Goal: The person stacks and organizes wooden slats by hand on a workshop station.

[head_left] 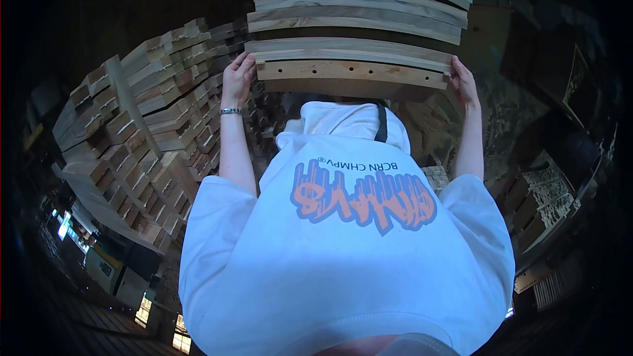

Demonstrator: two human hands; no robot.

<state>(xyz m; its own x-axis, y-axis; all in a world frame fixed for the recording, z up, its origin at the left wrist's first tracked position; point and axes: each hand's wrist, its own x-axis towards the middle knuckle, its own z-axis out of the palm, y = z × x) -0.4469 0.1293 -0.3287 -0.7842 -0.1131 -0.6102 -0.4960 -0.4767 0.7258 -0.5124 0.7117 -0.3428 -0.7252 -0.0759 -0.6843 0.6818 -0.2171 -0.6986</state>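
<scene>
Near the top middle of the head view, a pale wooden board (356, 54) lies crosswise in front of me, slightly bowed by the lens. My left hand (238, 79), with a metal band at the wrist, has its fingers closed at the left end of the board. At the opposite end, my right hand (463, 81) is closed too, its fingertips against the edge. Just below runs a wooden piece with several dark holes (330, 71), close against the board. Which of these layers the fingers bear on is hard to tell.
More planks (359, 21) lie in rows beyond my hands. A tall stack of wood blocks (151, 102) with rough pale ends stands at my left. On the right are another wood stack (547, 194) and a dusty, debris-strewn floor (504, 109).
</scene>
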